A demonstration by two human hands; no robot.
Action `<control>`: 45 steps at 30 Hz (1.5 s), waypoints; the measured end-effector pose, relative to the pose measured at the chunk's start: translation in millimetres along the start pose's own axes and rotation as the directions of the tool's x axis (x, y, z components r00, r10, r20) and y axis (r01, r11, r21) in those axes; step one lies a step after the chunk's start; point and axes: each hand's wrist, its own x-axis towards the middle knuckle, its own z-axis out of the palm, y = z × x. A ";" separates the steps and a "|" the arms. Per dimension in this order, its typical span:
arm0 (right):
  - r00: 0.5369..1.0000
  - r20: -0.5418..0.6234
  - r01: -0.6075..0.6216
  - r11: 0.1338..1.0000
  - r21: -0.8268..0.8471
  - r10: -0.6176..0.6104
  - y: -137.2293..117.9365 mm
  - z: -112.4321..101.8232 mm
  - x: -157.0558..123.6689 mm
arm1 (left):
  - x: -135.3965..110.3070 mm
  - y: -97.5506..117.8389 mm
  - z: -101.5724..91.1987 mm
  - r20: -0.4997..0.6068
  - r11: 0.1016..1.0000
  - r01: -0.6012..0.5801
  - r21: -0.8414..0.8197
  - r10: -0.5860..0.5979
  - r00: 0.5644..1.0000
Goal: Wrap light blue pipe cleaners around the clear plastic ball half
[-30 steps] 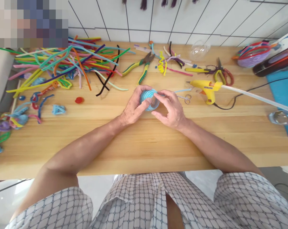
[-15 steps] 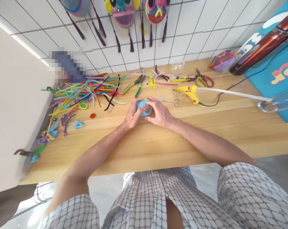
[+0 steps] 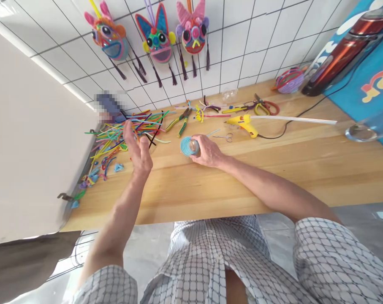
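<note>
My right hand (image 3: pixel 208 151) is closed around a clear plastic ball (image 3: pixel 193 146) with blue pipe cleaner (image 3: pixel 186 146) coiled over its left side. My left hand (image 3: pixel 138 150) is raised off the ball, fingers stretched out and holding nothing. Just beyond it lies a heap of coloured pipe cleaners (image 3: pixel 159 119), partly hidden by the fingers. Small scissors (image 3: pixel 228 137) and a short piece of blue pipe cleaner (image 3: pixel 214 131) lie close to my right hand.
Pliers (image 3: pixel 182 122), a yellow glue gun (image 3: pixel 244 123) with a long glue stick, and large scissors (image 3: pixel 264 105) lie along the back. A red thermos (image 3: pixel 343 55) stands at the right. Animal-face ornaments (image 3: pixel 159 42) hang on the tiled wall.
My left hand has let go of the blue-wrapped ball and moved left toward the pipe cleaners. My right hand keeps holding the ball. The view has shifted, showing more of the wall ornaments.
</note>
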 end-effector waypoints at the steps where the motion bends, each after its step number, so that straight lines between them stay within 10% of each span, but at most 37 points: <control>1: 1.000 -0.005 0.006 1.000 -0.002 -0.006 0.4 0.6 -0.2 | -9.0 -1.4 -1.6 -0.068 0.997 -0.018 0.074 0.024 0.997; 3: 1.000 -0.017 0.021 1.000 -0.005 -0.021 0.9 1.4 -0.8 | -30.7 -3.9 4.2 0.138 0.986 -0.012 0.165 -0.011 0.990; 5: 0.999 -0.031 0.041 0.999 -0.002 -0.041 1.3 1.9 -1.5 | -49.7 -5.9 15.8 0.452 0.950 0.010 0.312 -0.158 0.878; 8: 0.997 -0.050 0.062 0.998 0.018 -0.061 1.8 2.0 -2.6 | -61.8 -7.7 27.7 0.563 0.885 -0.046 0.464 -0.254 0.786; 19: 0.995 -0.070 0.077 0.997 0.028 -0.075 -0.1 -0.3 -4.4 | -35.1 -3.9 23.5 0.520 0.923 -0.084 0.375 -0.135 0.843; 24: 0.993 -0.062 0.101 0.995 0.012 -0.100 -1.8 -3.2 -7.6 | -19.6 -5.0 27.0 0.300 0.961 -0.026 0.275 -0.060 0.952; 30: 0.995 -0.005 0.100 0.995 0.007 -0.100 -3.3 -8.2 -9.9 | -36.1 -20.5 38.0 0.407 0.964 -0.070 0.258 -0.043 0.912; 41: 0.990 0.037 0.134 0.990 0.039 -0.135 -6.6 -16.5 -11.0 | -35.4 -3.7 32.3 0.115 0.977 -0.070 0.203 0.048 0.992; 45: 0.992 0.031 0.118 0.992 0.045 -0.120 -3.7 -18.4 -11.5 | -37.4 -2.2 37.7 0.388 0.979 -0.071 0.189 -0.008 0.922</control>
